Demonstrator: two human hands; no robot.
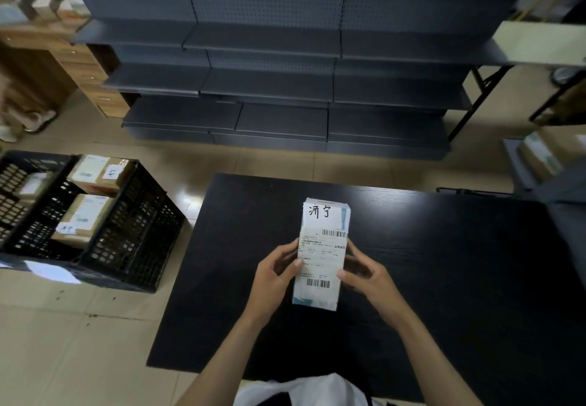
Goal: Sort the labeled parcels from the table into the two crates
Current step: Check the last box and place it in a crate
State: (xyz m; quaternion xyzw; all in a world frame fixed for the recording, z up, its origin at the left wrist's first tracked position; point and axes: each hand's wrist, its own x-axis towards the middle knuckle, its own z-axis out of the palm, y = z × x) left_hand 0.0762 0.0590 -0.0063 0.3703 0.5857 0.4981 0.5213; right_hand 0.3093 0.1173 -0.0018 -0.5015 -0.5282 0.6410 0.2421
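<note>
A tall white parcel [323, 247] with a shipping label, barcodes and handwritten characters at its top is held above the black table [444, 263]. My left hand [276, 275] grips its left edge, thumb on the label. My right hand [364, 275] grips its right edge. Two black plastic crates stand on the floor to the left: the nearer crate [126, 231] holds brown labeled parcels [85, 212], and the far-left crate [19, 190] holds at least one parcel.
Dark grey metal shelving [269, 82] runs behind the table. A wooden cabinet [63, 69] stands at the back left. A cardboard box [545, 152] sits on a low stand at the right. Beige tiled floor [79, 342] lies between table and crates.
</note>
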